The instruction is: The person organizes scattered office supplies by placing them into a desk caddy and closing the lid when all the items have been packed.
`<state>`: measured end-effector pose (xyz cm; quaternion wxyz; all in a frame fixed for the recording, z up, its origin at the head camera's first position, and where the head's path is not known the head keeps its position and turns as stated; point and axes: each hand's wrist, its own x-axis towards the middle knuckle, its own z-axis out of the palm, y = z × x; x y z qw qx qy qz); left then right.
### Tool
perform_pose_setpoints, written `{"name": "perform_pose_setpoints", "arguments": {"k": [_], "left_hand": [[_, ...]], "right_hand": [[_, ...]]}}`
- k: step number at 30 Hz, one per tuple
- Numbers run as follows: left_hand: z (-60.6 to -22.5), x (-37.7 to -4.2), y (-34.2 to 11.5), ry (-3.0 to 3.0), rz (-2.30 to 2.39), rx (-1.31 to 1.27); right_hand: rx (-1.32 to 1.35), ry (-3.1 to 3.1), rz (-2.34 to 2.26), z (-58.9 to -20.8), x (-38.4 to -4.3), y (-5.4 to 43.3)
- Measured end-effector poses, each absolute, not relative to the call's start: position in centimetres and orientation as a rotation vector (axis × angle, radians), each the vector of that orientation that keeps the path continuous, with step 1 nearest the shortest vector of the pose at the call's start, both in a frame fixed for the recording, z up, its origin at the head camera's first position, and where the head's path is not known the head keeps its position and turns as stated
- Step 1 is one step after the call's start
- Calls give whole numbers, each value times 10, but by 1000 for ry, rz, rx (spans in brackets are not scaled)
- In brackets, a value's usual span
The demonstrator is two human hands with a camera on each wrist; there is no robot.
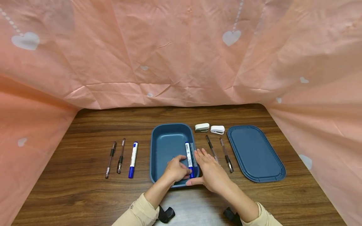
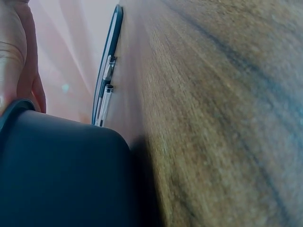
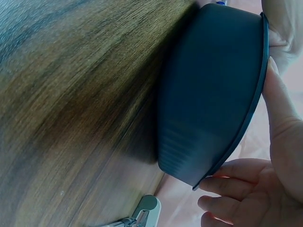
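In the head view, a blue box (image 1: 162, 150) without its cover stands mid-table. Inside, a white marker with a blue cap (image 1: 189, 155) lies along the right wall. My left hand (image 1: 176, 169) reaches over the near rim and pinches the marker near its cap; the exact fingertip contact is partly hidden. Around the near right corner spreads my right hand (image 1: 210, 171), fingers straight against the right rim and thumb at the near rim. The right wrist view shows this thumb and fingers touching the rim of the box (image 3: 213, 90). Only the box's outer wall (image 2: 61, 165) fills the left wrist view's lower corner.
Left of the box lie two black pens (image 1: 111, 159) (image 1: 121, 156) and another blue-capped marker (image 1: 133, 159). To its right are two more pens (image 1: 212, 147) (image 1: 226, 155) and a blue lid (image 1: 255, 153). Two white staplers (image 1: 202, 127) (image 1: 217, 129) sit behind the pens. Pink curtain surrounds the table.
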<state>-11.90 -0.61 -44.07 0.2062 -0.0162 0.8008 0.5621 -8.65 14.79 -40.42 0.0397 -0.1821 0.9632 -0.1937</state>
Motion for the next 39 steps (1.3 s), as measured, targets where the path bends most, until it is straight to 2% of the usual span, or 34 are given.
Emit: {"name": "perform_pose_setpoints", "arguments": {"k": [39], "left_hand": [[-435,-122,-14,2210,1614,-46]], "right_hand": [[-574,2961,-588,-404,-86,148]]}}
